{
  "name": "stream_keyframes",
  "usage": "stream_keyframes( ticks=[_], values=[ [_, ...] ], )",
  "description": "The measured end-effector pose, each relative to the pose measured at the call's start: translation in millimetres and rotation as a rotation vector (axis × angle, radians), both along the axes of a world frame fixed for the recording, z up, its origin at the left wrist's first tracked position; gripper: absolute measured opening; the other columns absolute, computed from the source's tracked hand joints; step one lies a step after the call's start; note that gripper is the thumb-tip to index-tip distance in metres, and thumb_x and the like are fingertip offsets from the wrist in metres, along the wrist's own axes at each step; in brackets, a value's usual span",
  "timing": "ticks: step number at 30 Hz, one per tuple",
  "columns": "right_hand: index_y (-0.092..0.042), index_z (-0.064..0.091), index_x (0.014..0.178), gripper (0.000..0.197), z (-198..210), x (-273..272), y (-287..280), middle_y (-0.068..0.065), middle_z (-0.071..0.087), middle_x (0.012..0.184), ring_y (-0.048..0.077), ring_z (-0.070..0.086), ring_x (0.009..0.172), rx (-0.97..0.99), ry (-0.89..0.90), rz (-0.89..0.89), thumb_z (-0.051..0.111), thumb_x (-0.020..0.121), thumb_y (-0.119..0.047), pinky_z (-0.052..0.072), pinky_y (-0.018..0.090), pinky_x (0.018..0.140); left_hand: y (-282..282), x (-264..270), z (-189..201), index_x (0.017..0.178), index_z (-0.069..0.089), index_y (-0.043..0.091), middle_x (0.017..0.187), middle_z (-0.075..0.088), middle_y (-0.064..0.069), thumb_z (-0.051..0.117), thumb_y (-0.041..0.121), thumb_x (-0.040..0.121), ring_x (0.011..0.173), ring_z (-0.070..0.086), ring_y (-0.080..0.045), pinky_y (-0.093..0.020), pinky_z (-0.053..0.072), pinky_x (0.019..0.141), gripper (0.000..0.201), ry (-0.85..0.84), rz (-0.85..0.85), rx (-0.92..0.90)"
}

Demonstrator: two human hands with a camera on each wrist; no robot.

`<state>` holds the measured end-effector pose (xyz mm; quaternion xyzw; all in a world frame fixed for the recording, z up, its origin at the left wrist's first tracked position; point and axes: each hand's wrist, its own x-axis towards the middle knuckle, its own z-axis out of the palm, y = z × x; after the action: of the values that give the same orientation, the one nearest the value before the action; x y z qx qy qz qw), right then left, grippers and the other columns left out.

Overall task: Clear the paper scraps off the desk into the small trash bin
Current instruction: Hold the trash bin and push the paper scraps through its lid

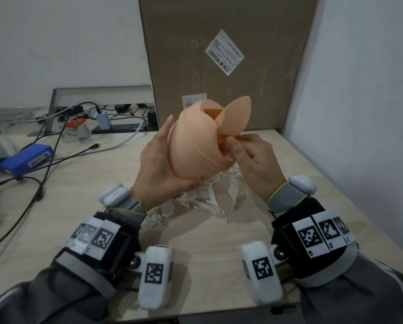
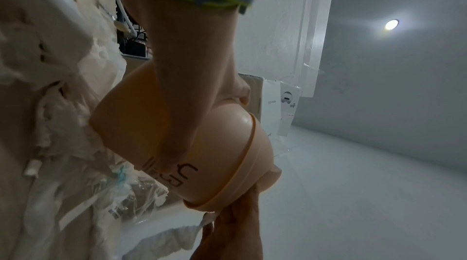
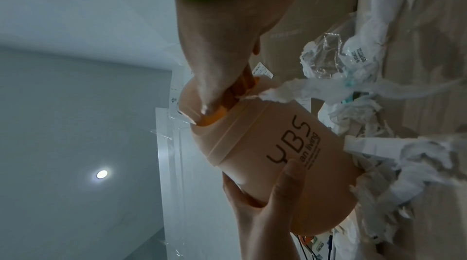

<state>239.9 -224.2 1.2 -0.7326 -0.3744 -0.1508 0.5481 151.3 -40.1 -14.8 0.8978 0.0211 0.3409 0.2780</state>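
- The left hand (image 1: 158, 164) holds the small peach trash bin (image 1: 196, 146) tilted in the air, its fingers curled round the bin's body, directly above the pile of paper scraps (image 1: 203, 197).
- The right hand (image 1: 252, 160) is at the bin's mouth, its fingers (image 3: 207, 104) pinched on a white scrap and pushing it past the orange inner edge; the swing lid (image 1: 235, 115) stands flipped open.
- Judged from this, the step in hand is feeding 1 pinch of scraps into the bin. Most of the pile still lies below the bin, so the task looks early.
- The next move calls for the right hand to let go inside the opening, drop back to the pile and gather another pinch, while the left keeps the mouth turned toward it. Thin strips could snag on the rim and fall out.
- The surface (image 1: 196, 242) is pale wood grain. Behind the bin a large cardboard box (image 1: 226, 54) leans on the white wall; left of the bin lie cables, a blue device (image 1: 27, 157) and a power strip (image 1: 123, 127).
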Motion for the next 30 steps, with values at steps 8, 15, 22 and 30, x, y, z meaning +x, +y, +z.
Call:
stream_keyframes(
  ticks=[8, 15, 22, 30],
  values=[
    [-0.014, 0.067, 0.089, 0.037, -4, 11, -2, -0.005, 0.060, 0.087, -0.001, 0.052, 0.083, 0.174, -0.099, -0.150, 0.042, 0.092, -0.041, 0.038, 0.012, 0.073, 6, 5, -3, 0.152, 0.006, 0.030, 0.149, 0.032, 0.000, 0.077, 0.068, 0.045, 0.134, 0.037, -0.024, -0.057, 0.035, 0.106, 0.134, -0.032, 0.063, -0.070],
    [-0.024, 0.056, 0.101, 0.036, -9, 6, 2, -0.008, 0.064, 0.096, 0.011, 0.063, 0.080, -0.199, 0.287, 0.033, 0.068, 0.077, -0.048, 0.049, 0.020, 0.067, 12, 8, -4, 0.150, 0.009, 0.031, 0.148, 0.034, 0.000, 0.077, 0.068, 0.042, 0.135, 0.037, -0.024, -0.055, 0.036, 0.107, 0.133, -0.130, 0.208, -0.194],
    [-0.021, 0.064, 0.082, 0.012, -12, 4, 5, 0.000, 0.071, 0.089, 0.013, 0.068, 0.073, -0.270, 0.362, 0.144, 0.074, 0.077, -0.018, 0.047, 0.016, 0.066, 11, 8, -4, 0.149, 0.007, 0.036, 0.148, 0.032, 0.004, 0.078, 0.065, 0.042, 0.136, 0.036, -0.022, -0.055, 0.036, 0.107, 0.132, -0.140, 0.196, -0.212],
    [-0.015, 0.065, 0.079, 0.010, -6, 4, 3, 0.004, 0.071, 0.078, 0.007, 0.067, 0.062, -0.027, 0.416, 0.099, 0.063, 0.083, -0.007, 0.045, 0.012, 0.053, 12, 9, -5, 0.150, 0.008, 0.034, 0.149, 0.033, 0.003, 0.077, 0.067, 0.041, 0.135, 0.036, -0.023, -0.056, 0.035, 0.108, 0.133, -0.106, 0.216, -0.191]
  ],
)
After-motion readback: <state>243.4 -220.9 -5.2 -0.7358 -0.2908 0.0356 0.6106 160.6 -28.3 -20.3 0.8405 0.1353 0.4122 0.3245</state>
